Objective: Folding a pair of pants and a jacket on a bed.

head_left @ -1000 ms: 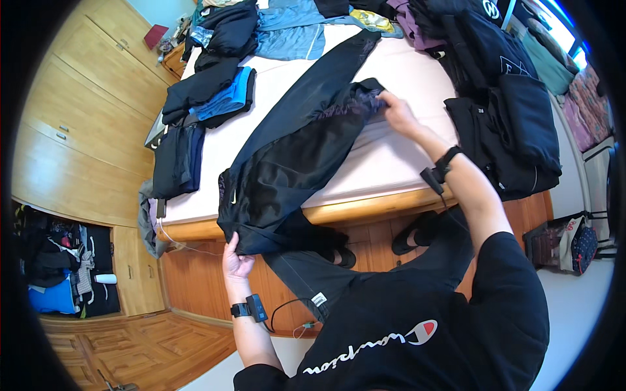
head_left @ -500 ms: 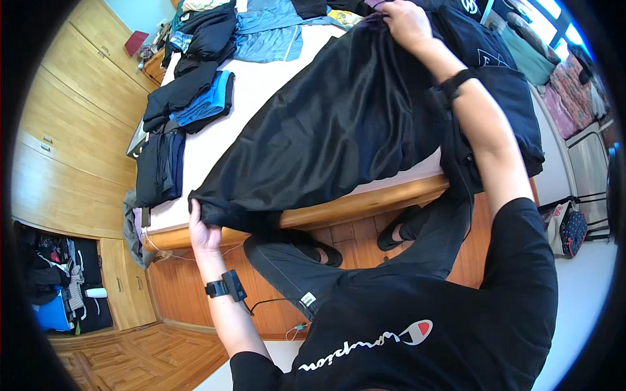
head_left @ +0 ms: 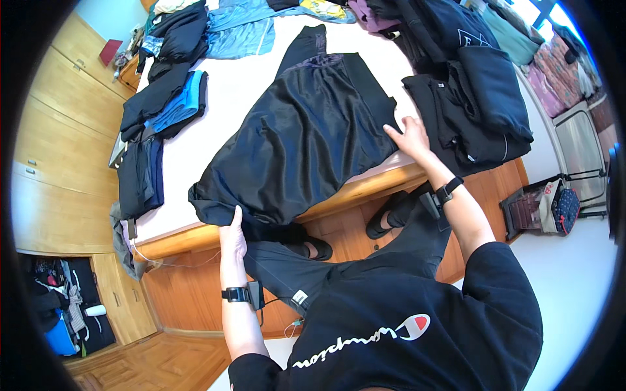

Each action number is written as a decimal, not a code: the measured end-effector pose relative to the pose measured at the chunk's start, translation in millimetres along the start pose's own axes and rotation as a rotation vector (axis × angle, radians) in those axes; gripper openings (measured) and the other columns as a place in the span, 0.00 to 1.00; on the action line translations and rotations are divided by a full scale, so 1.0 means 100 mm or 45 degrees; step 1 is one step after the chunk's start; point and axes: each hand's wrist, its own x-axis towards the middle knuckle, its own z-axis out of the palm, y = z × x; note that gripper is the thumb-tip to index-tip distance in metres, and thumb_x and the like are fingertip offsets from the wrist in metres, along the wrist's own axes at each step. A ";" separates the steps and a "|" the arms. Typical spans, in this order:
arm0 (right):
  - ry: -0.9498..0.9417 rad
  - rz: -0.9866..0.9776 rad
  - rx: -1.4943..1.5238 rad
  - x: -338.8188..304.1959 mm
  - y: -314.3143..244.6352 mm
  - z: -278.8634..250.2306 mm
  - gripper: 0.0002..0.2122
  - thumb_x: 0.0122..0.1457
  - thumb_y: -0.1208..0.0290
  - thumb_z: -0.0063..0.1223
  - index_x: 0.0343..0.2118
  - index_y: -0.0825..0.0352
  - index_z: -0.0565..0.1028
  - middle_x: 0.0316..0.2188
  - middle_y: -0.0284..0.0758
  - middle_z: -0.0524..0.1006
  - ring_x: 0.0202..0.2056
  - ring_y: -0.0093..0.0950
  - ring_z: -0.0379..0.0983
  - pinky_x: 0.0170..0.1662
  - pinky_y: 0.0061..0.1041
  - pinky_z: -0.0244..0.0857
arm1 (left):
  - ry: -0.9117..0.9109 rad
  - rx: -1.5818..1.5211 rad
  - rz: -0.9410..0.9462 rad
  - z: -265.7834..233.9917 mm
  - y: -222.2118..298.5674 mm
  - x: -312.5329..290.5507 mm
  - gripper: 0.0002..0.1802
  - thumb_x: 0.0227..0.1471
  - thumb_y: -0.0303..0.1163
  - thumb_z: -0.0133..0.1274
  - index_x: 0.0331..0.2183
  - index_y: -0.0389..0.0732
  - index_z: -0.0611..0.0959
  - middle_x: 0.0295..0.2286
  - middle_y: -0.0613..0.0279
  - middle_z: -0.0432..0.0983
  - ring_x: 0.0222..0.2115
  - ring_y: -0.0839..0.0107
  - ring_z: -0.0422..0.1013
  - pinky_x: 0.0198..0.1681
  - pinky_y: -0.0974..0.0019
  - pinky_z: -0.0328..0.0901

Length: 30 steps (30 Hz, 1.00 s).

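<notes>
A shiny black garment with a gathered waist and a matte black band along its upper right lies spread on the bed, its near edge hanging over the wooden rim. A dark sleeve-like piece sticks out at its far end. My left hand grips the near left edge, thumb on top and the other fingers hidden under the cloth. My right hand is at the band's right end, fingers spread, its thumb side close to or touching the cloth and not closed on it.
Folded dark clothes and a blue folded piece are stacked along the bed's left side. Black clothes are piled on the right. Blue garments lie at the far end. The bed's wooden edge runs before my knees.
My right hand has let go of the garment's far end and come nearer, to its right side. The garment now lies flatter on the bed. My left hand has shifted slightly right along the near edge.
</notes>
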 end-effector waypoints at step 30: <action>0.134 -0.272 1.063 1.09 -0.59 -1.91 0.18 0.62 0.59 0.56 0.25 0.72 0.73 0.17 0.31 0.70 0.22 0.20 0.61 0.27 0.28 0.59 | -0.327 1.030 0.157 -0.25 1.41 0.35 0.11 0.35 0.18 0.55 0.28 0.36 0.77 0.25 0.65 0.73 0.25 0.75 0.70 0.31 0.71 0.68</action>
